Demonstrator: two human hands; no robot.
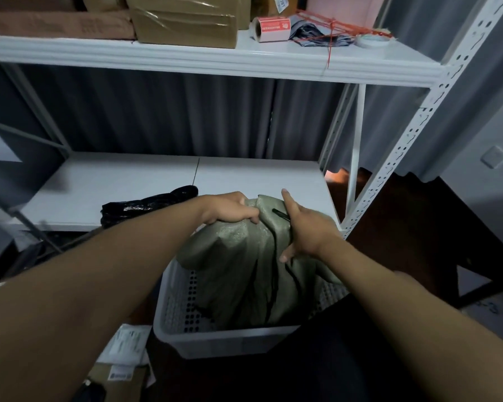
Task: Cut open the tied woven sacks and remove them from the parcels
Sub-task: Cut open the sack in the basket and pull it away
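The woven sack (244, 256) sits tied and uncut in the basket (224, 338); the left hand (233, 210) grips its far top, the right hand (302, 227) rests open, fingers spread.

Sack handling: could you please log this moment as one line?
left hand: grips sack | right hand: on sack, fingers straight | sack: in basket
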